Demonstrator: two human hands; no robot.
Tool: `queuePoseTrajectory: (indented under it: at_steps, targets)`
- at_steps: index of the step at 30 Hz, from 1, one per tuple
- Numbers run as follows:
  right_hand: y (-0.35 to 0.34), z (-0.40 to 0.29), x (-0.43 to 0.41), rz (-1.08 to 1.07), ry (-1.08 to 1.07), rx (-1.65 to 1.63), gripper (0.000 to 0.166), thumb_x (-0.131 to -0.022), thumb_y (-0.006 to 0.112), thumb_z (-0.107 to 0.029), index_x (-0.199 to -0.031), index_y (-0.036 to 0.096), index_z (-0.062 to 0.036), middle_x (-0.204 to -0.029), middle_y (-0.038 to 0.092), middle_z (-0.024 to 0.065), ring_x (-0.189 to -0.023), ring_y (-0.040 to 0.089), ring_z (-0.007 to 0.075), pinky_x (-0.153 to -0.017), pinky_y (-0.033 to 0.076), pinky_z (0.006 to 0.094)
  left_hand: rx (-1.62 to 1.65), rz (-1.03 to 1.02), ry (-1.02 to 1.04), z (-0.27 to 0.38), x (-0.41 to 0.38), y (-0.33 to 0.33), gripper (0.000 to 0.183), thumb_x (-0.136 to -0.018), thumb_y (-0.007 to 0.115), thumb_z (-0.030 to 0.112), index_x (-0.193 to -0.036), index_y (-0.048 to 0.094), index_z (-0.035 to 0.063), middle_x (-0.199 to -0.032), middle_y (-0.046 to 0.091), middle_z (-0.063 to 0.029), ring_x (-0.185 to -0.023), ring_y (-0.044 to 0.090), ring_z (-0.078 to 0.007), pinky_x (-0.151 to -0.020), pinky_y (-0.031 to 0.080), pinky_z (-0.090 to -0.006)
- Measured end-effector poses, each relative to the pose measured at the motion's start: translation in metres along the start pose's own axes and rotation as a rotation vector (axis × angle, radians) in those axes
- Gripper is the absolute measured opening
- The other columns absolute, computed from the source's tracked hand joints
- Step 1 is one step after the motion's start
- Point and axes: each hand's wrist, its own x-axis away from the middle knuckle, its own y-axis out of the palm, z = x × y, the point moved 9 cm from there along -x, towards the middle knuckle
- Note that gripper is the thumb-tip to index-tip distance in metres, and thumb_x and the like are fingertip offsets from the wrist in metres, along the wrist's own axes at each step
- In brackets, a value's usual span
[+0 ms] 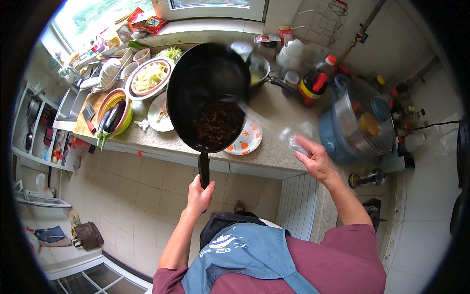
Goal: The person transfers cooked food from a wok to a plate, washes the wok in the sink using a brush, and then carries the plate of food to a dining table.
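My left hand (200, 194) grips the handle of a black wok (209, 84), which is held up over the counter's front edge. Dark brown cooked food (219, 123) is gathered in the part of the wok closest to me. In my right hand (315, 158) is the pale handle of a long cooking utensil (257, 114); it is blurred, and its far end reaches into the wok. A white plate with an orange fruit pattern (253, 137) lies partly hidden beneath the wok's right side. Left of the wok, another plate (160, 123) holds some pale pieces.
Bowls of chopped greens (149, 78) and a basket with eggplants (114, 114) stand left, near a cleaver (89, 113) on a cutting board. At right are a sauce bottle (312, 88), a blue steamer pot (339, 136) and a dark-handled pan (259, 70).
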Motion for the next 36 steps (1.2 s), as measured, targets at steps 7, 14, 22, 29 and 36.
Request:
queuePoseTrajectory:
  at_steps: [7,14,22,29,36]
  targets:
    - [-0.004,0.005,0.010,-0.021,0.016,0.040,0.036,-0.073,0.057,-0.005,-0.109,0.053,-0.0012,-0.089,0.060,0.0124,-0.079,0.058,0.0174,-0.071,0.044,0.0266,-0.186,0.081,0.207,-0.012,-0.017,-0.005,0.015,-0.079,0.058,0.008,-0.077,0.045,0.0014,-0.053,0.047,-0.0031,-0.044,0.045,-0.0112,-0.041,0.035,-0.0271]
    - [-0.005,0.009,0.025,-0.019,0.089,-0.004,0.036,-0.074,0.057,-0.003,-0.110,0.054,-0.0010,-0.089,0.059,0.0092,-0.078,0.056,0.0130,-0.069,0.044,0.0246,-0.347,0.110,0.374,0.002,-0.019,-0.004,0.016,-0.079,0.057,0.007,-0.078,0.043,0.0012,-0.053,0.048,-0.0115,-0.045,0.047,-0.0241,-0.044,0.038,-0.0327]
    - [-0.009,0.009,0.043,0.017,0.139,-0.006,0.037,-0.074,0.057,-0.003,-0.110,0.054,-0.0009,-0.091,0.059,0.0081,-0.081,0.055,0.0111,-0.070,0.044,0.0239,-0.407,0.122,0.450,0.001,-0.029,-0.005,0.017,-0.079,0.057,0.008,-0.079,0.042,0.0014,-0.055,0.048,-0.0167,-0.051,0.049,-0.0367,-0.046,0.038,-0.0376]
    - [-0.014,0.004,0.056,0.032,0.116,0.078,0.036,-0.073,0.058,-0.003,-0.109,0.055,-0.0011,-0.093,0.060,0.0108,-0.083,0.057,0.0158,-0.073,0.044,0.0248,-0.467,0.132,0.504,0.001,-0.039,-0.008,0.018,-0.079,0.058,0.009,-0.081,0.041,0.0012,-0.057,0.049,-0.0193,-0.056,0.050,-0.0408,-0.047,0.038,-0.0417]
    - [-0.008,-0.010,0.045,0.096,0.028,0.163,0.036,-0.074,0.058,-0.005,-0.109,0.055,-0.0039,-0.087,0.059,0.0122,-0.075,0.057,0.0206,-0.067,0.045,0.0279,-0.476,0.116,0.496,0.008,-0.044,-0.011,0.019,-0.079,0.058,0.009,-0.081,0.041,0.0009,-0.057,0.049,-0.0204,-0.057,0.050,-0.0416,-0.047,0.038,-0.0422]
